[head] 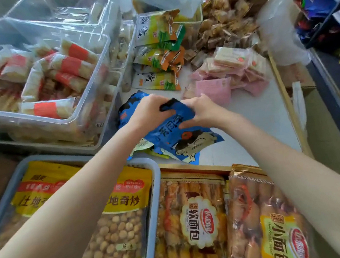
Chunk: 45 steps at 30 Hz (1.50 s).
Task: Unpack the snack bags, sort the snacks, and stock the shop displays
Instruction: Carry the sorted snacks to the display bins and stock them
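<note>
Left hand (149, 110): grip closed on upper edge of blue snack bag (178, 132).
Right hand (201, 110): grip pinching same edge, apparently about to tear it open.
Blue snack bag: on white desk (254, 120), centre, between both hands.
Done: red-banded packets in clear bin (40, 79); green-orange packets (157, 52), pink wafer packets (232, 69) heaped in separate piles on desk.
Left: blue bag unopened; piles unshelved; peanut bags in grey tray (151, 215) and bread packs (195, 220) near.

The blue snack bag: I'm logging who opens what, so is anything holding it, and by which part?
Both hands grip the blue snack bag at its crumpled top edge: left hand on one side, right hand on the other.
</note>
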{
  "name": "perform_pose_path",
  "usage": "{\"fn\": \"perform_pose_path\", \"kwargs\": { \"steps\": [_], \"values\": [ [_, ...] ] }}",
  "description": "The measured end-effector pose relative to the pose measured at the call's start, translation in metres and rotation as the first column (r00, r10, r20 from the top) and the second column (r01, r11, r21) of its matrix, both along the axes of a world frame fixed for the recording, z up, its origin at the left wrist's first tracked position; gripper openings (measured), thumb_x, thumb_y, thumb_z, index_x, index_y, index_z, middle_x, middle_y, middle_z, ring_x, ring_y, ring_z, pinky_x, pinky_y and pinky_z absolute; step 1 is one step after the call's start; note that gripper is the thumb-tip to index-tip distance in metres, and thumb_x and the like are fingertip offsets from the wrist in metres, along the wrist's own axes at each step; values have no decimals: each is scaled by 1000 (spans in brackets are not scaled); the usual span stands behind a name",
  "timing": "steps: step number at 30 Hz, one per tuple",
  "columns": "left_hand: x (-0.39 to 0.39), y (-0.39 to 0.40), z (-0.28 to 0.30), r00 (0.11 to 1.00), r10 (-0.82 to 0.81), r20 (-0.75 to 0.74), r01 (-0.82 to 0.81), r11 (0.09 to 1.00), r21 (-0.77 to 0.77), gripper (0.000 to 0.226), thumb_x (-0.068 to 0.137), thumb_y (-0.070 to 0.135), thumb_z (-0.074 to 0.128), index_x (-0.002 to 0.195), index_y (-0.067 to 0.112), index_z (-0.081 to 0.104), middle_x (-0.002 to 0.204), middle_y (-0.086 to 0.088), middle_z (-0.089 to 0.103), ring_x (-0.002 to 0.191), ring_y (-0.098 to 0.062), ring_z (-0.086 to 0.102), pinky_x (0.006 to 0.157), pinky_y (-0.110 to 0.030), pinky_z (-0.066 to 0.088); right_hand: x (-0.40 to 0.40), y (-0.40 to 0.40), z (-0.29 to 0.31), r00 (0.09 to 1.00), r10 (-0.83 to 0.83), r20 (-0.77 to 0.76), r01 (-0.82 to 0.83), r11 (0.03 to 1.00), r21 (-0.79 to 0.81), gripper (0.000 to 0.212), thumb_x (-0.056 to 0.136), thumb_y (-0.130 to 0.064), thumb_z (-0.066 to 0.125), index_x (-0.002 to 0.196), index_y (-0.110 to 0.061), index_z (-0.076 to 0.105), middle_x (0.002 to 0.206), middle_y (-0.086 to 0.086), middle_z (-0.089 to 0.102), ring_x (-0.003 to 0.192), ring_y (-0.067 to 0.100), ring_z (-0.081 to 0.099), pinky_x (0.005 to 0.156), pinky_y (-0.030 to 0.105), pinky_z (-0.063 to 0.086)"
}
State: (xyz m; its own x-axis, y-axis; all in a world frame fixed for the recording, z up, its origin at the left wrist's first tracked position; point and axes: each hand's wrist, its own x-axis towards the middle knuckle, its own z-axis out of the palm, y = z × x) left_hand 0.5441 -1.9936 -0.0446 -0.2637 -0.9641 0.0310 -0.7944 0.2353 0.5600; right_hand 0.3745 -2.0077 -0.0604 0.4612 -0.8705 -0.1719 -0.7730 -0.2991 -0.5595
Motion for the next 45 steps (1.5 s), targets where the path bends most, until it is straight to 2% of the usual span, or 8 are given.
{"fn": "perform_pose_path", "kwargs": {
  "steps": [4,8,12,19,23,28,36,45],
  "values": [
    [0,-14,-14,916,278,-288,-294,956,-13,24,89,10,57,113,10,61,106,-2,65,93,-12,60,85,-23,47,-27,-9,-23,896,-425,125,417,904,91,18,82,-10,69,96,1,68,94,13,66,89,26,62,72,32,45],
    [25,-13,-69,957,227,181,-259,948,182,49,89,23,59,135,15,44,133,-10,50,123,-27,45,100,-40,39,-63,-15,-57,433,-816,382,591,578,563,12,87,-7,63,79,-14,58,80,4,66,71,17,62,65,28,50],
    [43,1,-113,882,63,466,-186,957,223,66,86,34,62,143,23,32,148,-4,31,136,-28,27,105,-46,31,-52,-16,-89,268,-891,366,414,449,792,14,91,-7,57,84,-18,57,54,-11,66,48,3,62,50,18,52],
    [58,-5,-139,865,18,502,-167,953,253,70,84,33,66,143,30,28,155,-7,13,136,-37,20,103,-52,31,-37,-39,-130,659,-752,-30,732,631,257,84,72,-33,80,136,-1,37,137,18,44,125,32,44,102,39,40],
    [66,-6,-149,878,14,479,-148,959,243,66,84,34,65,140,36,30,156,-1,14,139,-37,16,103,-56,30,-13,-78,-118,964,-238,-120,245,968,49,105,71,-48,76,149,-10,17,154,11,22,142,30,18,116,44,16],
    [74,-13,-157,942,4,337,-116,942,315,61,81,30,68,134,36,38,158,-3,2,145,-36,0,112,-62,-1,-4,-106,-132,951,-127,-283,196,953,231,117,68,-53,76,151,-15,3,156,11,19,144,30,15,116,51,6],
    [71,-15,-166,942,-50,333,-85,921,379,56,81,29,66,125,49,39,158,3,1,140,-48,5,109,-60,22,-19,-81,-129,983,-177,-41,177,884,434,22,71,-18,81,85,-17,65,80,-2,58,70,14,54,52,19,41],
    [29,-8,-163,914,-157,374,-6,917,400,62,86,28,61,136,51,31,158,5,-6,138,-48,11,110,-58,22,-58,-57,-123,927,-180,-330,272,927,259,22,76,-22,77,68,-7,62,66,5,51,80,24,52,54,13,39]
  ]
}}
